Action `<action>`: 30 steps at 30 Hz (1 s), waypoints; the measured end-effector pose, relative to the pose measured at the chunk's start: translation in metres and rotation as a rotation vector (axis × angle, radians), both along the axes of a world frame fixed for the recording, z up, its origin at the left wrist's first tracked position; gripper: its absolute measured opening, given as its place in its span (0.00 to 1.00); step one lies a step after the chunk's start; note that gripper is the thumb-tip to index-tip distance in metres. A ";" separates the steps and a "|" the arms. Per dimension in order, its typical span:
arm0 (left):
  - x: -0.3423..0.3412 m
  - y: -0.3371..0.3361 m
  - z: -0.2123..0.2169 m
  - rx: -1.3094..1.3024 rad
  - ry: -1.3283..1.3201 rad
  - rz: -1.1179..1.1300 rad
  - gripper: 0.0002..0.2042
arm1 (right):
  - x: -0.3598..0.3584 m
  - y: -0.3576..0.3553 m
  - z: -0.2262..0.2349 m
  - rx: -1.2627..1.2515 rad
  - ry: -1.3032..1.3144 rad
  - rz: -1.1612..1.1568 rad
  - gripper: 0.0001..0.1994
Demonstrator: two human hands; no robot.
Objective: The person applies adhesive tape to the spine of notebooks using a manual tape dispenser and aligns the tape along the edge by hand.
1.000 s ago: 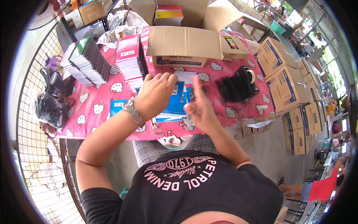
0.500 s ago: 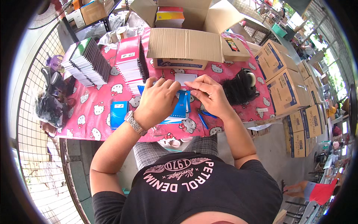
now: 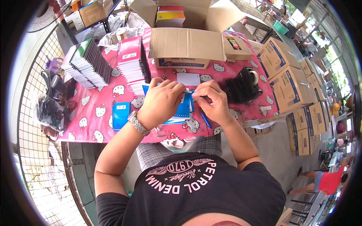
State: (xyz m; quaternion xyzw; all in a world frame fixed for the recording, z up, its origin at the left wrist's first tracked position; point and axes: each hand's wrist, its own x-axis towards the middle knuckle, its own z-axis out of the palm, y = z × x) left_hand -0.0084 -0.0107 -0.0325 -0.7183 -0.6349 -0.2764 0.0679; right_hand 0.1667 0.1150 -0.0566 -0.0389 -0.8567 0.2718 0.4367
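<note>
A blue-covered notebook (image 3: 183, 109) with punched holes along its edge lies on other blue and white sheets in front of me. My left hand (image 3: 163, 101), wearing a metal watch, curls over the notebook and grips its upper part. At the notebook's right edge, my right hand (image 3: 212, 98) has thumb and fingertips closed in a pinch; what they hold is too small to make out. Below that hand shows the blue handle (image 3: 206, 119) of a tool, its other end hidden. Another blue notebook (image 3: 121, 115) lies left of my left wrist.
Stacks of spiral notebooks, green-topped (image 3: 86, 66) and pink-topped (image 3: 131, 62), stand at the left. An open carton (image 3: 186, 43) stands at the back, near a white pad (image 3: 188, 79). Black plastic coils (image 3: 239, 86) lie at the right, beside stacked cartons (image 3: 288, 88).
My right hand has moved slightly right and down, and its fingers have curled closer together. It now covers part of the blue-handled tool. My left hand has barely shifted.
</note>
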 end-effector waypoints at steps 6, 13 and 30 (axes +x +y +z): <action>0.009 0.000 0.000 0.038 0.078 0.007 0.13 | 0.008 -0.013 0.023 -0.227 -0.287 -0.113 0.11; 0.010 -0.004 0.002 0.011 0.058 -0.023 0.12 | 0.014 -0.014 0.047 -0.244 -0.435 0.006 0.15; 0.013 -0.005 -0.014 -0.058 0.000 0.284 0.18 | 0.001 0.121 -0.174 -0.153 -0.975 -0.315 0.32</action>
